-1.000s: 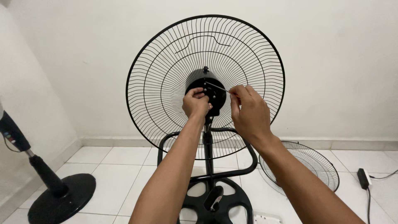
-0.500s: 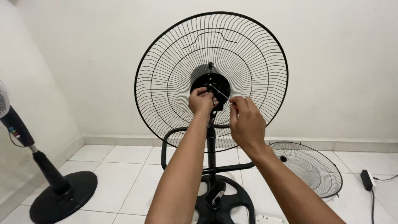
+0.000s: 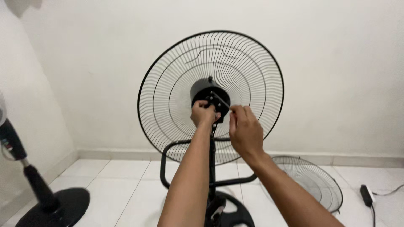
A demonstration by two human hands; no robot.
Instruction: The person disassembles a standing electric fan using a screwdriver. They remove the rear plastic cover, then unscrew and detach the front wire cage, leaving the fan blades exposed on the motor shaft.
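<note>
Both arms reach up and forward, side by side. The left hand (image 3: pixel 203 113) is curled into a loose fist, knuckles up. The right hand (image 3: pixel 245 130) sits just beside it, a bit lower, with its fingers (image 3: pixel 234 112) pinched tight together.

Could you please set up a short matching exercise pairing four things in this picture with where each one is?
Things:
1. left hand
2. right hand
3. loose wire grille
4. second fan's round base

Places:
A. on the floor tiles at lower left
B. pinching a thin metal tool
C. leaning at the wall, lower right
D. at the black hub of the standing grille

Pairs: 1-D, 2-B, 3-C, 4-A
</note>
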